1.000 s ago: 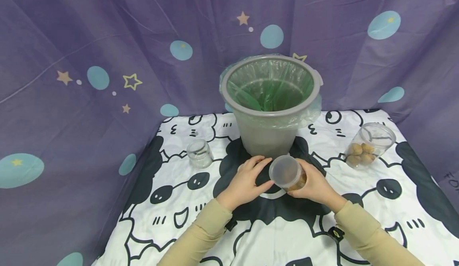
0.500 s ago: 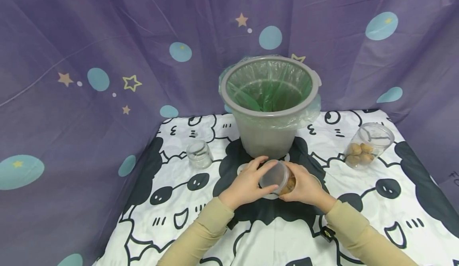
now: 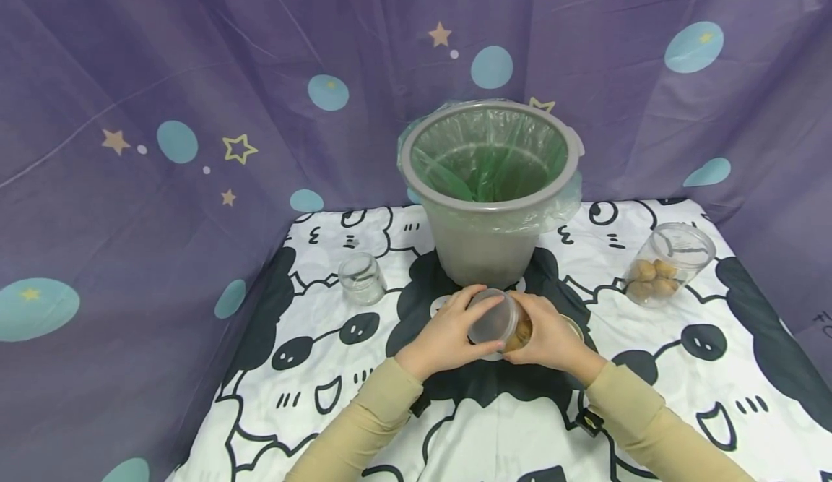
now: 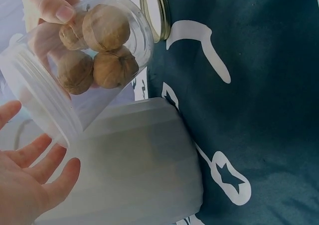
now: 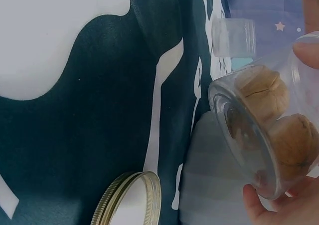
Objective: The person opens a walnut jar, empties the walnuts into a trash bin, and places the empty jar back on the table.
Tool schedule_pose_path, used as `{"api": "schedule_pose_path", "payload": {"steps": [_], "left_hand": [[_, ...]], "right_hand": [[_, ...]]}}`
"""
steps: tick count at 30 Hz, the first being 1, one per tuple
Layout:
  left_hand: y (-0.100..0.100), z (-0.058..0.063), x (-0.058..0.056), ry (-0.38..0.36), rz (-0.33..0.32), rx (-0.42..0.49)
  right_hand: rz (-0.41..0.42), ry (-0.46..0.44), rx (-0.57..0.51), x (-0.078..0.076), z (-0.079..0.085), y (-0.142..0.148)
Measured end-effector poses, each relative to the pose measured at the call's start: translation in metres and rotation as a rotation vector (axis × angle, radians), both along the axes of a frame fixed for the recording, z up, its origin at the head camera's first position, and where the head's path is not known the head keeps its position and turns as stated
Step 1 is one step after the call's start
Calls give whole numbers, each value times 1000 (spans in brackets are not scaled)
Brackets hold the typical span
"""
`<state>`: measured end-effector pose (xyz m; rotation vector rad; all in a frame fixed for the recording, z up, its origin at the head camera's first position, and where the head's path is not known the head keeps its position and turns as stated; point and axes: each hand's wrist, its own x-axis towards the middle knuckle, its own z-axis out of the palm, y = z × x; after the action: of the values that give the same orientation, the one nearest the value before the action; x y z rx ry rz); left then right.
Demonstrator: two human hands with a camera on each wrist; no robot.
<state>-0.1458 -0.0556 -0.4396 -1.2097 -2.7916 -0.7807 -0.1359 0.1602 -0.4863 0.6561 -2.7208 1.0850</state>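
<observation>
My right hand (image 3: 552, 336) grips a clear jar (image 4: 107, 103) tilted on its side, with several walnuts (image 4: 107, 28) inside. Its translucent white lid (image 3: 492, 319) faces left. Around the lid's edge curl the fingers and thumb of my left hand (image 3: 442, 336). The left wrist view has the left fingertips at the lid's rim and the right thumb on the jar's side. In the right wrist view the jar's base (image 5: 244, 140) faces the camera. Partly hidden behind my right hand, a gold-rimmed lid (image 3: 573, 327) stays on the cloth.
A grey bin (image 3: 487, 251) with a green-tinted plastic liner stands just beyond my hands. To the left is a small clear jar (image 3: 362, 281). On the right, another clear jar (image 3: 679, 247) leans over with several walnuts in it. A purple curtain (image 3: 195, 48) hangs behind the patterned cloth (image 3: 312, 424).
The right hand has brought the jar left and tipped its lid toward the left hand, whose fingers have come around the lid. The gold-rimmed lid behind the right hand has come into sight.
</observation>
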Motion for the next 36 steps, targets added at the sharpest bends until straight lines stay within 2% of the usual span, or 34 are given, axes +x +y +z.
{"api": "schedule_pose_path", "payload": {"steps": [10, 13, 17, 23, 27, 31, 36], "left_hand": [[-1, -1, 1, -17, 16, -7], [-1, -3, 1, 10, 7, -7], [-2, -7, -1, 91, -16, -25], [-2, -12, -7, 303, -27, -72], [-1, -17, -11, 403, -8, -56], [0, -22, -13, 435, 29, -26], [2, -26, -12, 432, 71, 12]], "right_hand": [[6, 30, 8, 0, 1, -3], [13, 32, 9, 0, 4, -4], [15, 15, 8, 0, 5, -6], [23, 7, -36, -1, 6, -11], [15, 27, -54, -1, 6, -15], [16, 42, -73, -2, 4, -18], [21, 58, -82, 1, 2, -18]]}}
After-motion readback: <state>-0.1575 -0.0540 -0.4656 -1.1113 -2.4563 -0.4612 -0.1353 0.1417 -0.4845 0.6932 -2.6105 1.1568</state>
